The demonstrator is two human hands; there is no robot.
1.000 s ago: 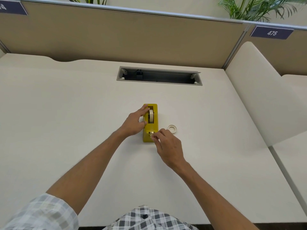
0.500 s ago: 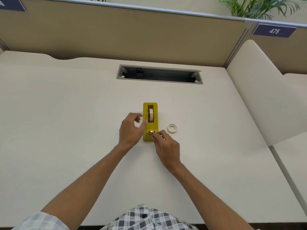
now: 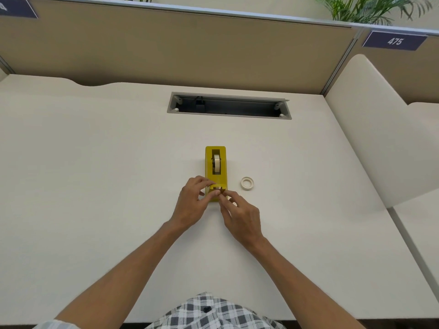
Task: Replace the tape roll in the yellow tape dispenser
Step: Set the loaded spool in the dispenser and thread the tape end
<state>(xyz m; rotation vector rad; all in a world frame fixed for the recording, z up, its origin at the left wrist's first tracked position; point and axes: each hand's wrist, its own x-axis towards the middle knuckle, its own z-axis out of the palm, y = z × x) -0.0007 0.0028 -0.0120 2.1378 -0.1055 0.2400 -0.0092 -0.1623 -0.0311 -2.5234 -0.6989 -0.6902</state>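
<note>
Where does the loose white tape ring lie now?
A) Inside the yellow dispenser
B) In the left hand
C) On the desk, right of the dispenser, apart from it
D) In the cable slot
C: the loose ring lies flat on the desk, right of the yellow dispenser, with bare desk between them.

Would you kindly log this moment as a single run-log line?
left hand: fingertips at cutter end of yellow tape dispenser | right hand: pinching there | tape roll: seated | empty core: on desk

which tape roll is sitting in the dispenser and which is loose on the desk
The upright roll sits in the slot of the yellow dispenser. The other roll lies flat on the desk, to the dispenser's right, apart from both hands.
</note>
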